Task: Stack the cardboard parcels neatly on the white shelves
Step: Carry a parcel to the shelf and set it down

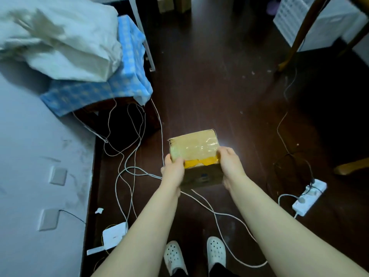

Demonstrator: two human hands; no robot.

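Gripping one cardboard parcel (193, 145) at its sides, left hand (173, 169) and right hand (229, 163).

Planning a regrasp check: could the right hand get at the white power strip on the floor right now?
Probably not as is. The right hand grips the cardboard parcel together with the left hand, and the power strip lies on the floor off to the right, below the standing person's hands.

A single head-worn wide-angle camera looks steeply down at the dark floor (209, 92), with forearms close at lower frame.
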